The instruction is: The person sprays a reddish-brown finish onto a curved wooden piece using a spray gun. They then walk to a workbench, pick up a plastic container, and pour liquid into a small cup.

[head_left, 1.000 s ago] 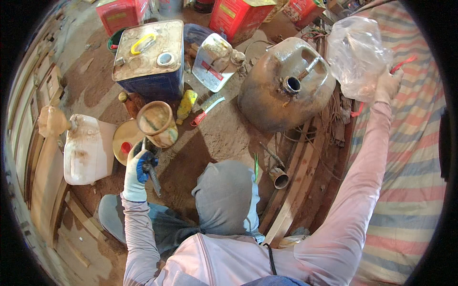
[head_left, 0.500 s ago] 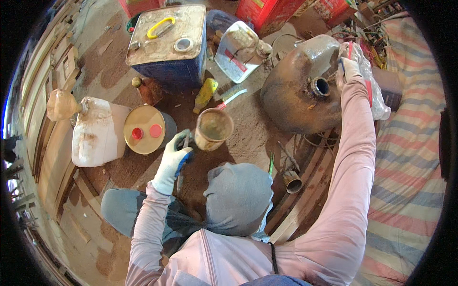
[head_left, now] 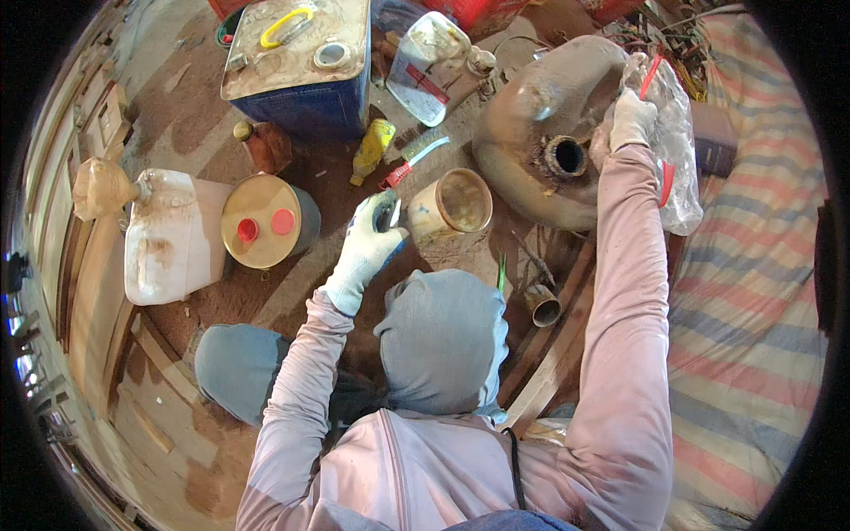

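Observation:
My left hand (head_left: pixel 370 246), in a white glove with blue patches, is closed at the left side of a cream plastic cup (head_left: pixel 429 211). The cup tilts to the right, its open mouth and murky inside showing; the curled fingers hide the exact grip. My outstretched right hand (head_left: pixel 634 120), also gloved, is closed on a clear plastic bag (head_left: pixel 680 146) with red strips. The bag lies against the right side of a large, dirty brown container (head_left: pixel 518 146) with a round open neck. What the bag contains I cannot make out.
Left stand a white jerrycan (head_left: pixel 173 243), a round can (head_left: pixel 258 243) with red caps and a large blue tin (head_left: pixel 301 106). A yellow bottle (head_left: pixel 373 150), a red-handled brush (head_left: pixel 412 166) and a white cut-open container (head_left: pixel 429 71) lie ahead. Striped sheeting (head_left: pixel 753 283) covers the right.
My left hand has moved right and forward, and the cup with it, now tilted rightward. My right hand stays on the bag, which has shifted a little. The whole view has moved slightly.

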{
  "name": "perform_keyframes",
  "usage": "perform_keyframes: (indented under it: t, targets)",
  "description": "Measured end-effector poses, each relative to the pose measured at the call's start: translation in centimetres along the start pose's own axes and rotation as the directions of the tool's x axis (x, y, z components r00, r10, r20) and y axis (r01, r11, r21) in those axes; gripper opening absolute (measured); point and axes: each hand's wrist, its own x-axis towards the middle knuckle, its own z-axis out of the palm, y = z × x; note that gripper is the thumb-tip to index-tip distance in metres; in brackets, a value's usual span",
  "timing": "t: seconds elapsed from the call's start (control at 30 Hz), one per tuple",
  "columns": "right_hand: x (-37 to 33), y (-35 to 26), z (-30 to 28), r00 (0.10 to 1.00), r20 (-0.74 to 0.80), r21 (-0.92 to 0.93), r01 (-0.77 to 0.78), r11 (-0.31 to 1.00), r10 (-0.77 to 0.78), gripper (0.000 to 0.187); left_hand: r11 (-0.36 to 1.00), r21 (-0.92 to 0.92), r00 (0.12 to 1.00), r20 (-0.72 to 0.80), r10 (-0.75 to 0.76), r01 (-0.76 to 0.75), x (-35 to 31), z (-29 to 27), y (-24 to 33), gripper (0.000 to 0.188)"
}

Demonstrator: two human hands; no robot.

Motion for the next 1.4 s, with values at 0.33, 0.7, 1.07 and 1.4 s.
perform_keyframes:
  t: [0.33,0.7,1.07,1.4]
  targets:
    - [-15.6,-5.1,-6.8,0.990,-0.143,-0.050,0.006,0.999,-0.013,0.041,0.961,0.216,0.979,-0.062,0.193,-0.175,-1.9,-1.3,-1.1,0.058]
    - [-27.1,-5.1,-8.4,0.971,-0.201,-0.166,0.095,0.981,-0.128,0.051,0.952,0.292,0.996,-0.047,-0.081,0.092,-5.4,-3.7,-4.4,0.063]
    - [-36.7,-6.0,-8.3,0.995,0.020,-0.046,0.097,0.994,-0.096,0.064,0.956,0.211,0.978,-0.091,-0.186,0.202,-5.4,-6.1,-10.8,0.058]
    - [-43.3,-1.4,-6.3,0.828,0.015,-0.148,0.557,0.818,-0.561,0.047,0.962,0.162,0.972,-0.110,-0.206,0.222,-5.5,-7.3,-15.6,0.059]
